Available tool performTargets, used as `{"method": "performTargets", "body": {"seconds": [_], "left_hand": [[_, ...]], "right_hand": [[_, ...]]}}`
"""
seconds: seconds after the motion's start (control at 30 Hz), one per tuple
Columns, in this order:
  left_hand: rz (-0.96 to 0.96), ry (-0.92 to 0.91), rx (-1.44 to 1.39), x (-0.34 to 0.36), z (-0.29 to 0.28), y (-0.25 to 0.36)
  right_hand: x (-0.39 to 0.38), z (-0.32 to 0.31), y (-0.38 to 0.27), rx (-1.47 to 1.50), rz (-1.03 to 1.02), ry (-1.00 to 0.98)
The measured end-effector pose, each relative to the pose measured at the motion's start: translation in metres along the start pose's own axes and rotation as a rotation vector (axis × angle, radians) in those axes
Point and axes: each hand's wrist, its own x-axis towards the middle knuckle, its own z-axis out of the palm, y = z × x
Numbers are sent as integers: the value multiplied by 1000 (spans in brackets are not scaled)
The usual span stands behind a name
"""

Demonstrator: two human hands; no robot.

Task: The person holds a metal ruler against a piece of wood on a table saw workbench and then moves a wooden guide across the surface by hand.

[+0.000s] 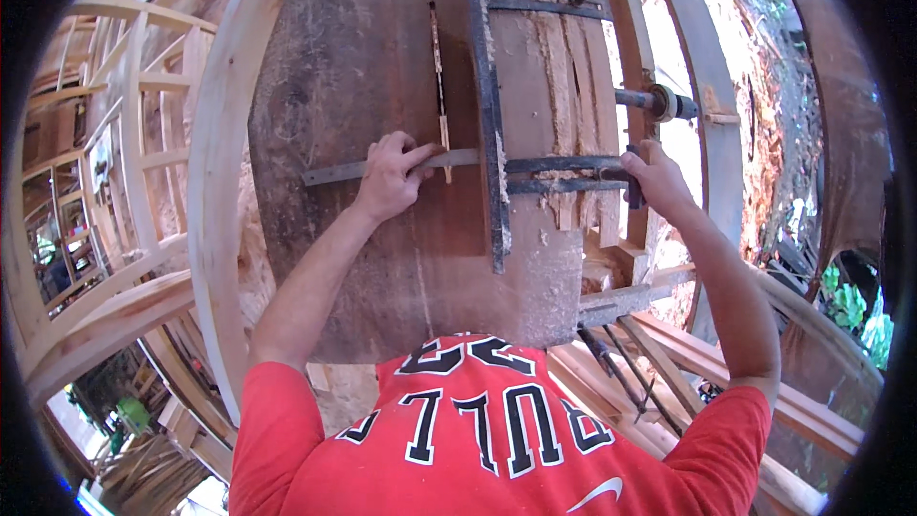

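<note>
My left hand (392,175) pinches a flat grey metal strip (330,174) lying crosswise on a worn brown work board (344,76), over a long narrow slot (436,57) that has a pale sliver in its lower part. A long dark metal bar (482,86), dusted with wood shavings, runs front to back beside the slot. From it, two pairs of dark rails (554,162) extend right across rough wooden slats (583,86). My right hand (650,177) is closed on a black metal fitting (634,199) at the end of the nearer rails.
Curved pale timber frames (220,134) stand at the left, with stacked offcuts (153,459) low down. A metal shaft with a round fitting (667,103) is at the right, beside an upright beam (714,153). Planks and dark metal bars (688,354) lie below right, with greenery beyond.
</note>
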Motion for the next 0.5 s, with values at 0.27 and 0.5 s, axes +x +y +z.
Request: {"method": "performTargets", "body": {"seconds": [0.27, 0.5], "left_hand": [[55, 83, 14, -1, 2, -3], [8, 16, 1, 0, 2, -1]], "right_hand": [[-13, -31, -7, -425, -459, 41], [-19, -34, -11, -317, -860, 173]]}}
